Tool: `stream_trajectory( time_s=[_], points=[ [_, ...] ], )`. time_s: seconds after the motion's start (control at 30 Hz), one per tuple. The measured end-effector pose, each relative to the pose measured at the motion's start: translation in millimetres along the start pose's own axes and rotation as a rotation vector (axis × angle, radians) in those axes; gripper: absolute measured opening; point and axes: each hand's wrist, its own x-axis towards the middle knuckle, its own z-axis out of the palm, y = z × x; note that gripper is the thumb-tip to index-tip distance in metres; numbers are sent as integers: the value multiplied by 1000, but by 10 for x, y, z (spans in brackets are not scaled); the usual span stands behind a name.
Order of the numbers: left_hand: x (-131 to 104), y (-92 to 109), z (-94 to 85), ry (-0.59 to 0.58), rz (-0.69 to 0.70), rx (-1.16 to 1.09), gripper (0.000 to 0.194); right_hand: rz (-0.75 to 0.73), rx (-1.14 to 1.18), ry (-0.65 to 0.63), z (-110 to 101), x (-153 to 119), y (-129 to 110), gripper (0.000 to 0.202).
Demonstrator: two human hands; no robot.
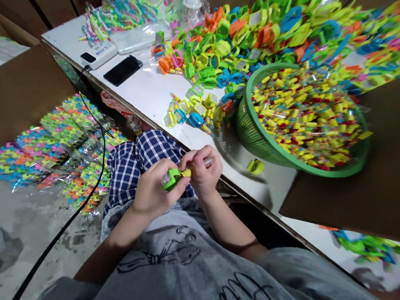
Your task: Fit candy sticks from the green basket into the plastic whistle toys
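Above my lap, my left hand (pixel 154 188) is closed around a green plastic toy watch (pixel 172 179) with a patterned, clear-looking face. My right hand (pixel 206 171) pinches a slim clear tube with a yellow end (pixel 187 172). The yellow end meets the right side of the green watch; whether it sits inside is hidden by my fingers. On the table just beyond my hands lies a small group of toy watches (pixel 195 111) with yellow-ended tubes among them. To the right, a green basket (pixel 247 114) is heaped with small yellow and red tubes (pixel 301 114).
Loose colourful watch pieces (pixel 246 31) cover the back of the white table (pixel 143 92). A black phone (pixel 123 70) and a white power bank (pixel 99 55) with a cable (pixel 95 186) lie at left. Bagged pieces (pixel 60 138) rest on the floor. Cardboard (pixel 361 169) stands at right.
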Motion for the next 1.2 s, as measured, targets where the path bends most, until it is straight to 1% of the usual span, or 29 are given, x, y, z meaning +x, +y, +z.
stream_trajectory(
  time_s=[0.13, 0.23, 0.4, 0.53, 0.7, 0.77, 0.87, 0.97, 1.07, 1.13, 1.2],
  points=[
    [-12, 8, 0, -12, -1, -12, 13, -108, 22, 45, 25, -16, 2, 40],
    [-20, 19, 2, -20, 16, -15, 11, -134, 0, 70, 29, -20, -8, 43],
    [-27, 25, 10, -9, 80, -14, 10, -184, 2, 51, 5, -34, -29, 38],
    [-40, 32, 16, 10, 143, 2, 11, -266, 25, 30, 0, -63, -54, 32],
    [-80, 110, -25, 5, 243, -9, 11, -336, -14, 75, 39, -93, -152, 37],
    [-90, 156, -60, -4, 275, 1, 11, -367, 15, 59, 60, -94, -207, 37],
    [-85, 208, -113, -36, 318, 33, 11, -347, 127, -18, 80, -97, -288, 32],
    [-72, 225, -142, -85, 356, 68, 16, -231, 216, -85, 67, -129, -329, 30],
    [-66, 219, -140, -104, 384, 105, 19, -116, 169, -126, 34, -182, -308, 35],
    [-62, 213, -129, -106, 385, 135, 16, -121, 116, -143, 27, -208, -273, 35],
    [-51, 209, -119, -129, 399, 142, 13, -217, 118, -108, 43, -216, -246, 31]
  ],
)
